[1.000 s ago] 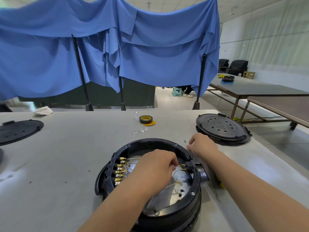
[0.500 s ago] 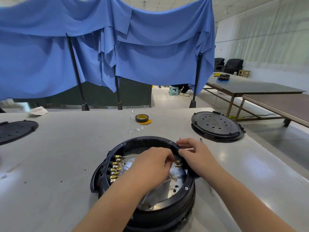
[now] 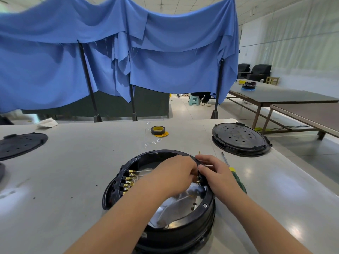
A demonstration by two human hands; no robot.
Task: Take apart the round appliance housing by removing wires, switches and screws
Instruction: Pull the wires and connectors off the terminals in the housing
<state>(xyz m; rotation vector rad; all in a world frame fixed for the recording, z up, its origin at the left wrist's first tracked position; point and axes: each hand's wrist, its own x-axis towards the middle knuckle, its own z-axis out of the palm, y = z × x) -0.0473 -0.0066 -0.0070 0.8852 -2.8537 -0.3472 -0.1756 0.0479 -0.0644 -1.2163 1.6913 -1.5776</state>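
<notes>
Head view: lower centre, my round black housing (image 3: 161, 233) holds brass terminals (image 3: 129, 181) and wires over a shiny plate (image 3: 176, 208). My left hand (image 3: 174, 176) curls inside; whether it grips anything I cannot tell. My right hand (image 3: 214, 173) pinches the right rim.

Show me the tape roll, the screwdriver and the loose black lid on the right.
tape roll (image 3: 158, 130), head view, its side wall
screwdriver (image 3: 238, 181), head view, green handle
black lid (image 3: 239, 139), head view, flat top

A single head-worn wide-angle camera looked forward and down across the grey table (image 3: 73, 171). It sat close above the housing (image 3: 165, 222). No second view overlapped it.
</notes>
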